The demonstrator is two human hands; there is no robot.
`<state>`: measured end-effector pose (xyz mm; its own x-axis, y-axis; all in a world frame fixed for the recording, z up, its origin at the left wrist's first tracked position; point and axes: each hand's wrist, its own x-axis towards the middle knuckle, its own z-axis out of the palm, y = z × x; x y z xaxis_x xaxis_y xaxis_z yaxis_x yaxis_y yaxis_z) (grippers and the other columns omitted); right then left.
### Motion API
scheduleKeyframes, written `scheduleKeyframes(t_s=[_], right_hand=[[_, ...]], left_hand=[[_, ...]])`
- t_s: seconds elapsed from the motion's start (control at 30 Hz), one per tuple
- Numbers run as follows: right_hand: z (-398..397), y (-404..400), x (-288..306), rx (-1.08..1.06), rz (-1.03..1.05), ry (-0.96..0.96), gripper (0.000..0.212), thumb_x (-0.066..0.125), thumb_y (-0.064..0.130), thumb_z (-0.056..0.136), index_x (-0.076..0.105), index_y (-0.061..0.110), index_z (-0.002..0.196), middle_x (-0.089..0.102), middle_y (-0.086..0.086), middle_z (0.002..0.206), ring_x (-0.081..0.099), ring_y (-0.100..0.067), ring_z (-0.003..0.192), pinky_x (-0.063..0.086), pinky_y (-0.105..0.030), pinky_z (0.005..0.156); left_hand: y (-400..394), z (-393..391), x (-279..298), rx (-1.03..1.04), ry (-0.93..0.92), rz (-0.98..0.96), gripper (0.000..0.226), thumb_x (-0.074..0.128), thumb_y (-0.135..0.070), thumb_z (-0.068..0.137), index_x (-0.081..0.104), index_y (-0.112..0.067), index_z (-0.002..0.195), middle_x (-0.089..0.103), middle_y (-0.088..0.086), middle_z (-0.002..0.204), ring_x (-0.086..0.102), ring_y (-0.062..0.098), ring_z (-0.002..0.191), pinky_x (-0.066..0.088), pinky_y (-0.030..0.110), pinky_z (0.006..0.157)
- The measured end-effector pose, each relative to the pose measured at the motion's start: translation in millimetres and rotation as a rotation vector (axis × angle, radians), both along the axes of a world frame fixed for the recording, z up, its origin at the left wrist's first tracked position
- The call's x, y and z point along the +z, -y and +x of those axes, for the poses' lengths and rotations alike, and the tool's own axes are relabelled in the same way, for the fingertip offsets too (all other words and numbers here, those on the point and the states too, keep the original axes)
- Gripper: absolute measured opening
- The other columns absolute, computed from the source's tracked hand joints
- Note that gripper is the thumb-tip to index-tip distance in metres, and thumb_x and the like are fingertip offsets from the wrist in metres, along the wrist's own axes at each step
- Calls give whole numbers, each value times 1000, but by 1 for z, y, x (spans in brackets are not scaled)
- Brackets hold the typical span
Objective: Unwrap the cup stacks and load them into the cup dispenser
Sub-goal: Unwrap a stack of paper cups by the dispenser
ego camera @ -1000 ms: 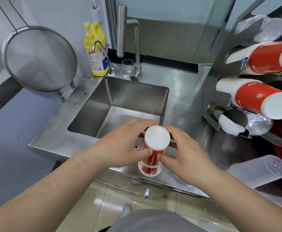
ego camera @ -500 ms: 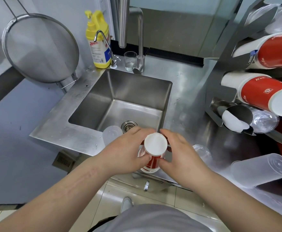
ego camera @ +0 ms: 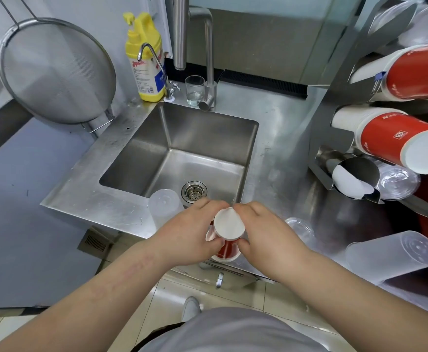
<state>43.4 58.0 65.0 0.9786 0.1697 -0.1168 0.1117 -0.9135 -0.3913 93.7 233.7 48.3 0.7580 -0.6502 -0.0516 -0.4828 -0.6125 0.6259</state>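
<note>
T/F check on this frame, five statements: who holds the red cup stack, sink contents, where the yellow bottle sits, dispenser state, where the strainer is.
1. Both hands, left hand and right hand, grip the red cup stack. True.
2. The sink is full of water. False: its basin is bare, with the drain strainer showing.
3. The yellow bottle stands behind the sink's far left corner. True.
4. The cup dispenser holds no cups. False: red cups stick out of it.
5. The mesh strainer lies in the sink. False: it hangs left of it.
</note>
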Motion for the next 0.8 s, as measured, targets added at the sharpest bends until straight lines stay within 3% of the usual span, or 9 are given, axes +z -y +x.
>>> scheduleKeyframes(t_s=[0.33,0.57,0.8], right_hand=[[8,4,3,58,-94,-18,43,56,18,83,45,21,125,51,-3,117,52,-25,109,43,-29,82],[14,6,21,112,-231,-43,38,52,25,89,44,22,126,53,-4,114,55,-27,107,36,-30,68],[17,11,32,148,-280,-63,33,54,30,91,49,22,122,54,-3,113,54,-26,108,39,-32,71]], left_hand=[[3,3,6,-21,-4,78,58,67,-31,81,43,-31,133,51,-10,123,52,4,108,46,30,95],[0,14,19,-108,27,191,57,67,-40,84,46,-31,135,56,-8,120,52,5,107,42,23,95],[3,24,37,-143,93,340,62,62,-43,86,38,-34,143,51,-11,133,48,7,123,39,22,98]])
